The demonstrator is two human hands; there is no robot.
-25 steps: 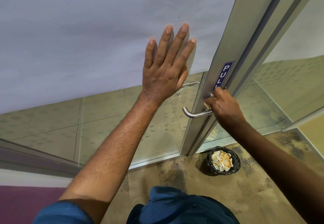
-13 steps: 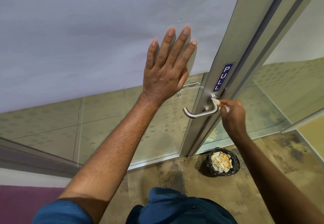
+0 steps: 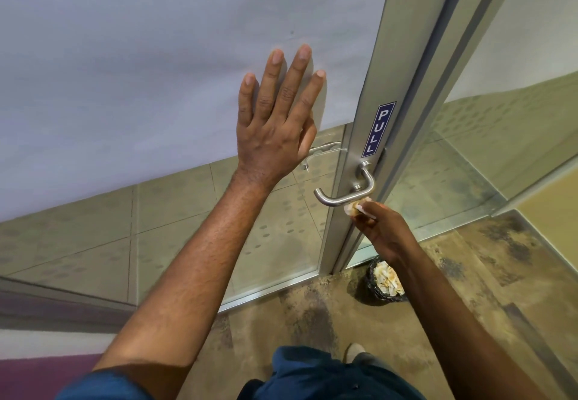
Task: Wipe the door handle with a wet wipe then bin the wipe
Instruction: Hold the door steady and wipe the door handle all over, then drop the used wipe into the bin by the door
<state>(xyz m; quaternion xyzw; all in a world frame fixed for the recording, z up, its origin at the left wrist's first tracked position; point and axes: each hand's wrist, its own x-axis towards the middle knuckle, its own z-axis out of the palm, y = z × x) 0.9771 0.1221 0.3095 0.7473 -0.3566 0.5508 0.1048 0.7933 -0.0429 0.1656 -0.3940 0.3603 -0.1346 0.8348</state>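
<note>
Fingers (image 3: 364,216) of the right hand (image 3: 380,230) pinch a crumpled wipe (image 3: 355,207) — white, stained tan — against the underside of the handle (image 3: 344,197), a brushed-steel lever bent in a U from the door's grey frame (image 3: 350,180). Above it sits a blue "PULL" sticker (image 3: 377,129). The left hand (image 3: 275,127) lies flat on the frosted door panel (image 3: 156,71), fingers spread, holding nothing. Below on the mottled floor (image 3: 500,274), near the frame's foot, stands a dark woven bin (image 3: 372,287) — heaped with pale crumpled wipes and partly hidden by the right forearm.
</note>
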